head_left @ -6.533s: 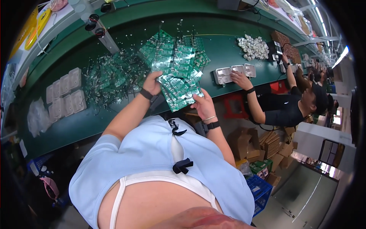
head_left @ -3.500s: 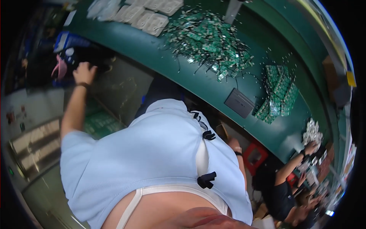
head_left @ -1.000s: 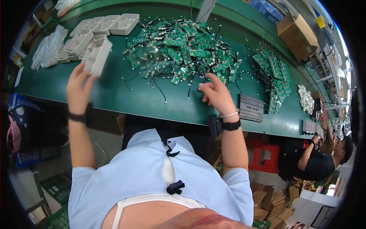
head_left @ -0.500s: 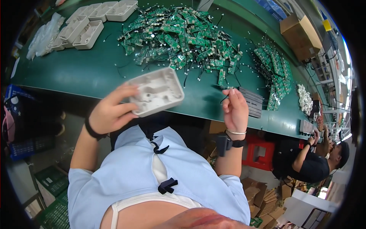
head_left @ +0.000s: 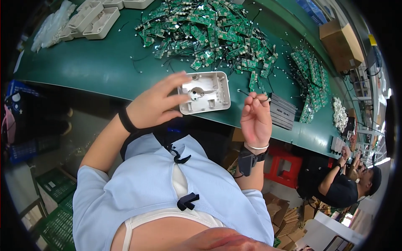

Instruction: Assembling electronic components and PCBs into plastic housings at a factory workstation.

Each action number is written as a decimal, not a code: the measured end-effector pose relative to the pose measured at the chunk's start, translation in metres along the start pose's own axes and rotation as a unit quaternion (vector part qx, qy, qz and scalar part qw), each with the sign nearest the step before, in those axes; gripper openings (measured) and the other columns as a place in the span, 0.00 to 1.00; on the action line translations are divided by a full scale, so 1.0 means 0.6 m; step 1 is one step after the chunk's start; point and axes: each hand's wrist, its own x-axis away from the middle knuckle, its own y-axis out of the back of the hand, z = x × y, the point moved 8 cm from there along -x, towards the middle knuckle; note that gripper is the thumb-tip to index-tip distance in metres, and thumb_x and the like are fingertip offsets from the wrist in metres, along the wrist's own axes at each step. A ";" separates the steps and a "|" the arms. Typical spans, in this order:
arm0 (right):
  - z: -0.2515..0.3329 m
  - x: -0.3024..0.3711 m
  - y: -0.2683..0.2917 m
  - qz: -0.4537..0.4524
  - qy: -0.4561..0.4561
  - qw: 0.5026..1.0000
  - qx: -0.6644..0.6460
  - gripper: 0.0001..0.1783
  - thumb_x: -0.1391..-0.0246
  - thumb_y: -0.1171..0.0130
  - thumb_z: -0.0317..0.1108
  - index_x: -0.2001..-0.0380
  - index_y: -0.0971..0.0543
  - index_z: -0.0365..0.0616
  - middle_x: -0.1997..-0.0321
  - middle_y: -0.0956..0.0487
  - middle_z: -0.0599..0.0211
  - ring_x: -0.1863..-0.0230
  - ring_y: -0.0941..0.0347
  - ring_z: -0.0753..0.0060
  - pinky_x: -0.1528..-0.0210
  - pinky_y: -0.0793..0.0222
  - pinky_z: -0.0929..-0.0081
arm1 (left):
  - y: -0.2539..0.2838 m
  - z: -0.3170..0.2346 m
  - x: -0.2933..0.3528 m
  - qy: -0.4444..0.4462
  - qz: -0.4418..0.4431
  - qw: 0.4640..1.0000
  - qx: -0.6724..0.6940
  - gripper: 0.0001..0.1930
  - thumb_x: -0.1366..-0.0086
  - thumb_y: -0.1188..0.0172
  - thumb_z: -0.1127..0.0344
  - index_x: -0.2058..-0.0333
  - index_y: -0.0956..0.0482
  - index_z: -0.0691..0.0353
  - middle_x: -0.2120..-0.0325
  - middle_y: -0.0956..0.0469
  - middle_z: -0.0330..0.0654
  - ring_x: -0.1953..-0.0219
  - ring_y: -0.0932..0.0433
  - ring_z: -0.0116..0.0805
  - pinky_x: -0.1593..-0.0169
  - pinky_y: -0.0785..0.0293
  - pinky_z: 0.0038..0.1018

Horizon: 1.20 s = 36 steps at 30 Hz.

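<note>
A white plastic housing (head_left: 218, 93), open side up with ribs and posts inside, lies at the front edge of the green table. At its left side is my left hand (head_left: 157, 102), fingers spread, the fingertips over or touching its rim. My right hand (head_left: 256, 121) is raised to the right of the housing, thumb and fingers pinching a thin black cable (head_left: 246, 92) with a small white plug at its end. Just beyond that hand, a green circuit board (head_left: 253, 81) lies at the edge of a pile. A grey ribbed block (head_left: 283, 111) sits to its right.
A large heap of circuit boards (head_left: 209, 33) with black cables covers the table's far middle. More boards (head_left: 312, 83) lie stacked at right, near small white parts (head_left: 339, 115). Empty housings (head_left: 101, 23) and a plastic bag (head_left: 53, 26) are far left. A co-worker (head_left: 343, 184) sits at right.
The housing has moved right and now lies level on the table edge. My left hand's fingers have opened from their grip on it. The cable in my right hand shows more clearly.
</note>
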 end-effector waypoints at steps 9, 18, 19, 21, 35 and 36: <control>-0.007 0.019 -0.089 -0.026 0.176 0.890 0.420 0.08 0.40 0.36 0.20 0.58 0.20 0.36 0.57 0.15 0.56 0.54 0.19 0.69 0.50 0.26 0.77 | -0.003 0.027 -0.020 0.169 -0.055 0.984 0.014 0.58 0.58 0.17 0.55 0.30 0.42 0.61 0.36 0.34 0.56 0.32 0.37 0.61 0.27 0.44 0.50; -0.046 0.030 -0.090 -0.070 0.177 0.870 0.456 0.08 0.41 0.33 0.19 0.59 0.19 0.35 0.58 0.14 0.58 0.55 0.20 0.73 0.50 0.27 0.78 | -0.005 0.028 -0.034 0.147 -0.103 0.978 0.111 0.55 0.57 0.18 0.59 0.31 0.40 0.62 0.36 0.38 0.55 0.35 0.35 0.58 0.32 0.36 0.44; -0.048 0.030 -0.087 -0.077 0.180 0.875 0.443 0.08 0.41 0.34 0.19 0.59 0.19 0.35 0.58 0.14 0.58 0.55 0.20 0.73 0.49 0.27 0.78 | -0.005 0.027 -0.035 0.144 -0.106 0.977 0.115 0.55 0.56 0.18 0.59 0.31 0.40 0.61 0.36 0.38 0.54 0.35 0.34 0.57 0.33 0.35 0.43; -0.052 0.029 -0.083 -0.086 0.182 0.879 0.431 0.08 0.41 0.34 0.19 0.59 0.19 0.35 0.58 0.14 0.59 0.55 0.20 0.73 0.49 0.27 0.77 | -0.007 0.027 -0.037 0.139 -0.107 0.977 0.122 0.55 0.57 0.18 0.60 0.31 0.40 0.61 0.36 0.38 0.54 0.35 0.34 0.57 0.33 0.34 0.42; -0.062 0.036 -0.080 -0.069 0.241 0.822 0.512 0.09 0.42 0.34 0.18 0.59 0.20 0.35 0.58 0.15 0.61 0.54 0.21 0.72 0.48 0.28 0.76 | -0.014 0.021 -0.031 0.129 -0.121 0.969 0.172 0.53 0.55 0.20 0.66 0.31 0.40 0.60 0.34 0.39 0.53 0.32 0.37 0.55 0.31 0.36 0.41; -0.060 0.036 -0.076 -0.078 0.236 0.820 0.515 0.09 0.43 0.34 0.18 0.59 0.20 0.35 0.58 0.16 0.61 0.54 0.21 0.72 0.47 0.28 0.76 | -0.015 0.021 -0.031 0.129 -0.121 0.969 0.172 0.53 0.55 0.20 0.66 0.31 0.40 0.60 0.34 0.39 0.53 0.32 0.37 0.55 0.31 0.36 0.41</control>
